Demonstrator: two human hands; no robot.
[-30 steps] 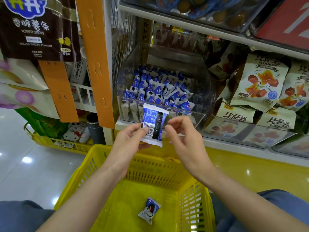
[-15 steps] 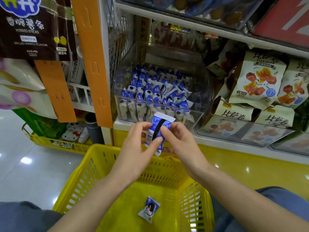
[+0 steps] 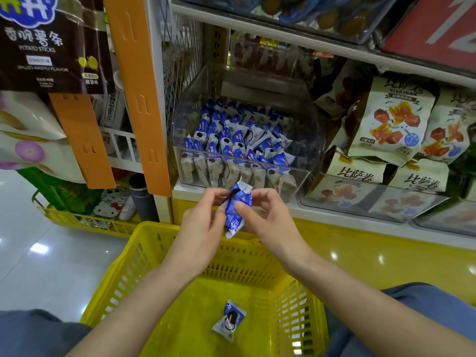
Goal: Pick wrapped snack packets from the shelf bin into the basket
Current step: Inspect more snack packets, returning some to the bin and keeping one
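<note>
The left hand (image 3: 203, 222) and right hand (image 3: 268, 217) are both clamped on 1 blue-and-white snack packet (image 3: 235, 210). The left thumb and fingers pinch its left edge, and the right thumb presses its front with the fingers curled behind. The packet is held tilted above the far rim of the yellow basket (image 3: 123, 266), just in front of the shelf (image 3: 334, 215). A second packet (image 3: 229, 320) lies flat on the basket's bottom. Behind the hands, the clear shelf bin (image 3: 306, 140) holds many matching packets in rows. Cream snack bags (image 3: 391, 122) sit to its right, and an orange hanging strip (image 3: 139, 94) is to its left.
</note>
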